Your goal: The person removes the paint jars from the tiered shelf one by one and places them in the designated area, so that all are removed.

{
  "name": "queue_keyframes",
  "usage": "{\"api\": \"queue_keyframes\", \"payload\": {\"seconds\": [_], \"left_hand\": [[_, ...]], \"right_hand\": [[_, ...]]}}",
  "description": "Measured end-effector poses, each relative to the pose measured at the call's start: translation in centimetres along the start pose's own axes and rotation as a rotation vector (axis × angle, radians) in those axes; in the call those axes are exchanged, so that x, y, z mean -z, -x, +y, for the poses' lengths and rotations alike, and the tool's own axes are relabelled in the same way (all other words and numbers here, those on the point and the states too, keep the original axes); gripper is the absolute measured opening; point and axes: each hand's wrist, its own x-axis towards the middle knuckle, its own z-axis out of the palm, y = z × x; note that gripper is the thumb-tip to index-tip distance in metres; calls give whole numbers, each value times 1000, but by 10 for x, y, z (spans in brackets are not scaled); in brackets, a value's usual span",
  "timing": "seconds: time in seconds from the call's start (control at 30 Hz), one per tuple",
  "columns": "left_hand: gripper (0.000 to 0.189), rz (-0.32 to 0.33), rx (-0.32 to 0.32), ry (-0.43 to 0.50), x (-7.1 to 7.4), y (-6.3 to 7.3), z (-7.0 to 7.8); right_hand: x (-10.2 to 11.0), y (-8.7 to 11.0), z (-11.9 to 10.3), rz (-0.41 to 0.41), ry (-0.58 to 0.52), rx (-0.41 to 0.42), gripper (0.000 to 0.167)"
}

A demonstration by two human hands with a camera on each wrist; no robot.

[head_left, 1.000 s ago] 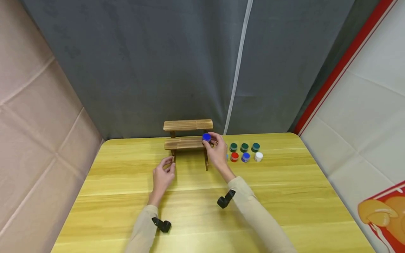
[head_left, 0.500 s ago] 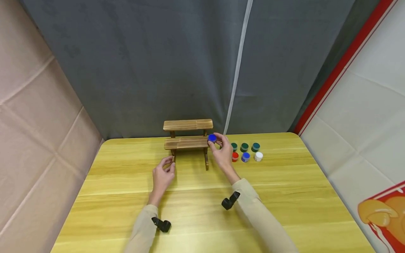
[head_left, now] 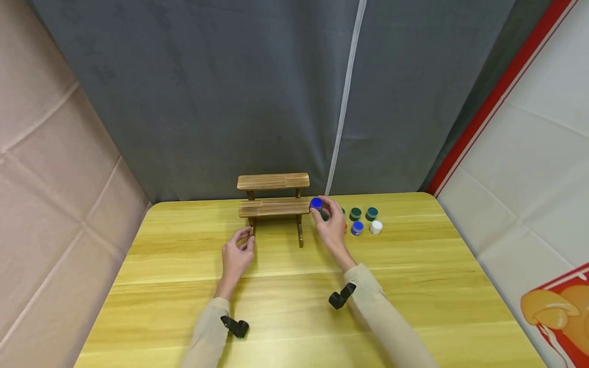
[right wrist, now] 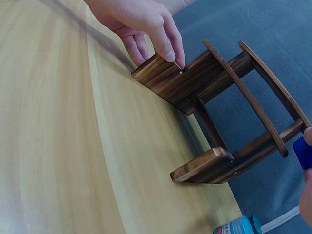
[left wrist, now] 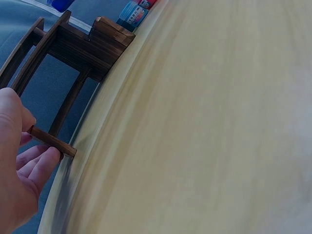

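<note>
A small two-tier wooden stand point(head_left: 274, 207) stands near the back edge of the table. My left hand point(head_left: 236, 259) pinches the stand's left side frame point(right wrist: 165, 80) low down, between thumb and fingers. In my right hand point(head_left: 332, 227) is a paint jar with a blue lid point(head_left: 316, 203), pinched between thumb and fingers. That jar is at the right end of the lower shelf point(head_left: 276, 206), off the board; in the right wrist view the blue jar point(right wrist: 303, 152) shows at the edge, with only part of the right hand point(right wrist: 307, 200) visible.
Right of the stand are more paint jars: dark green jars point(head_left: 355, 214), a blue jar point(head_left: 357, 228) and a white jar point(head_left: 376, 228). The right hand partly covers others. A light blue jar point(right wrist: 236, 226) sits near the stand's right foot. A grey curtain point(head_left: 221, 102) hangs behind the table point(head_left: 285, 306).
My right hand has moved rightward with the blue jar, from over the lower shelf to beyond its right end. The left hand and stand have stayed nearly still.
</note>
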Motion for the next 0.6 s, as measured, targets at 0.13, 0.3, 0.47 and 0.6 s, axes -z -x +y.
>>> {"api": "queue_keyframes", "payload": {"seconds": [0.13,0.3,0.47,0.6], "left_hand": [[29,3,-1,1,0,0,-1],[29,5,-3,9,0,0,-1],[29,7,-3,6,0,-1,-2],[30,4,1,12,-1,-2,-3]], "right_hand": [[4,1,3,17,1,-6,39],[9,4,8,21,-20,4,39],[12,7,12,31,-34,20,38],[15,8,15,46,6,22,37]]}}
